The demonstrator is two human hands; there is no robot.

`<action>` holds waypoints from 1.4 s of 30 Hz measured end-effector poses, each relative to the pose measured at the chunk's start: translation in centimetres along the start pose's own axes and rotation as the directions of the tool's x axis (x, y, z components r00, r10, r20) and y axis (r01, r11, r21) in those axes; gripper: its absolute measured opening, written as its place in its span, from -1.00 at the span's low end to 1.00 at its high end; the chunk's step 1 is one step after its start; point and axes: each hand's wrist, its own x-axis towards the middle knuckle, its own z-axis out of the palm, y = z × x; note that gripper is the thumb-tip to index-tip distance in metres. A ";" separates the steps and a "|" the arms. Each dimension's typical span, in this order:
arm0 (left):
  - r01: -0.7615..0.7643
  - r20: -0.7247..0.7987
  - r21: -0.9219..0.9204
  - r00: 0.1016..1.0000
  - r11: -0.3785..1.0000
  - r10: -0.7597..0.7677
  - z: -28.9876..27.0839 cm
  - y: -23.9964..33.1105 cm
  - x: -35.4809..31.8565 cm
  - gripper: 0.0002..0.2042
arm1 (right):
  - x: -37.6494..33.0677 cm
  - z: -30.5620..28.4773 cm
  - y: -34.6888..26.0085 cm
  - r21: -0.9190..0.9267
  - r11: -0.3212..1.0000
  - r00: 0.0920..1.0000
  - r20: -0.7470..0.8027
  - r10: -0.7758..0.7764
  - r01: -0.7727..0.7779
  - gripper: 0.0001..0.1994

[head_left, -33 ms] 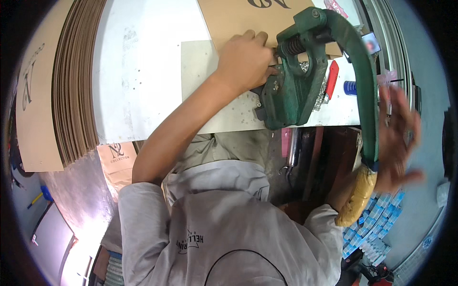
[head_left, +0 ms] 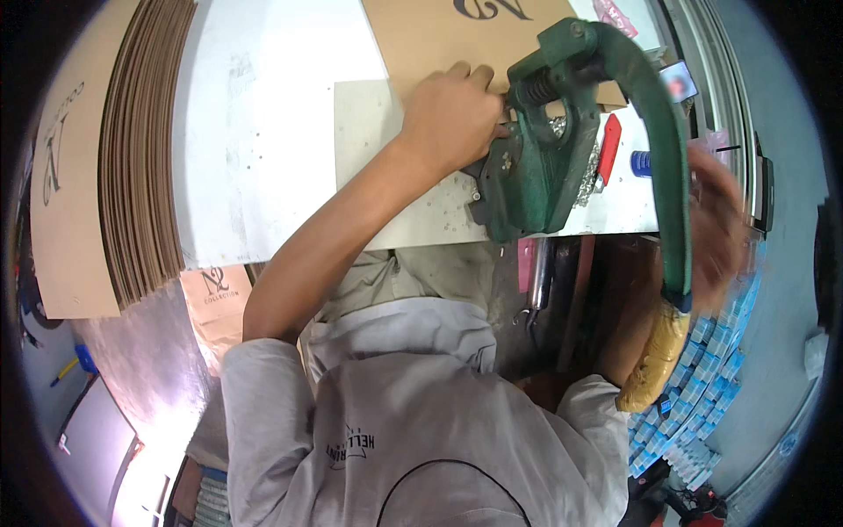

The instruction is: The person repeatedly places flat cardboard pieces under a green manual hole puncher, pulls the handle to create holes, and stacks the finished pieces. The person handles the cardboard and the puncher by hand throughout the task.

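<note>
Black lettering on brown cardboard, cardboard stack, paper bag; upside-down on grey shirt.

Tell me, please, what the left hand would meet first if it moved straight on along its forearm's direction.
Likely the green press, close beside the left hand; depth is unclear, so the two may be touching.

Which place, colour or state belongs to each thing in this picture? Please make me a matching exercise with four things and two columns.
Things
1. press
2. left hand
3. right hand
4. cardboard stack

Places, colours, states
A. blurred, to the right of the long lever
B. along the picture's left side
C. green
D. over the brown sheet

Pairs: 1-C, 2-D, 3-A, 4-B.
</note>
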 end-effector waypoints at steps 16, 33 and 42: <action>0.134 -0.660 -0.581 0.499 0.803 -0.561 -8.1 -5.8 2.5 -0.81 | 2.3 0.0 15.5 -0.763 0.615 0.977 0.205 -0.061 0.199 -0.79; 0.185 -0.162 -0.196 0.962 0.963 -0.218 -5.5 -8.6 -3.6 -0.74 | 3.9 1.1 17.0 -0.277 0.940 0.965 0.109 0.238 -0.200 -0.87; 0.089 0.108 0.109 0.989 0.990 -0.101 -3.4 -13.3 -0.9 -0.55 | 7.4 3.8 17.2 -0.193 0.963 0.950 0.212 0.228 -0.188 -0.69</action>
